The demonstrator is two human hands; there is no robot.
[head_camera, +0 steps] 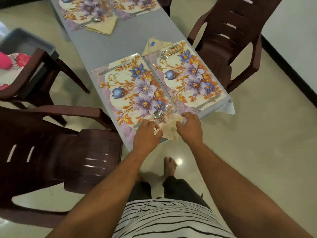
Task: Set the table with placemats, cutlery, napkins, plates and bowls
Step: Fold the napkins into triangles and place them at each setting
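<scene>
Both hands sit at the near corner of the table (120,42), with a beige napkin (170,130) between them. The left hand (147,134) has its fingers bent and its fingertips on the napkin's left edge; whether they pinch the fabric or only rest on it cannot be told. The right hand (189,127) lies palm down on the napkin's right side, fingers loosely curved and a little apart, the thumb touching the cloth; a true pinch cannot be confirmed there either.

Just beyond the left hand's fingertips lie a spoon (157,115) and a fork (158,120), on the near end of a flowered placemat (132,88). Something clear, perhaps a glass (169,107), stands just past the gap between the two hands, but it is too faint to be sure. Beyond the right hand a second placemat (192,74) lies edge to edge with the first, and a knife (206,104) rests on its near end. At that mat's far end are more cutlery (167,52) and another folded napkin (154,47).

Far past the hands, a third napkin (103,25) lies by two more mats. Dark brown chairs (240,40) stand on either side of the table.
</scene>
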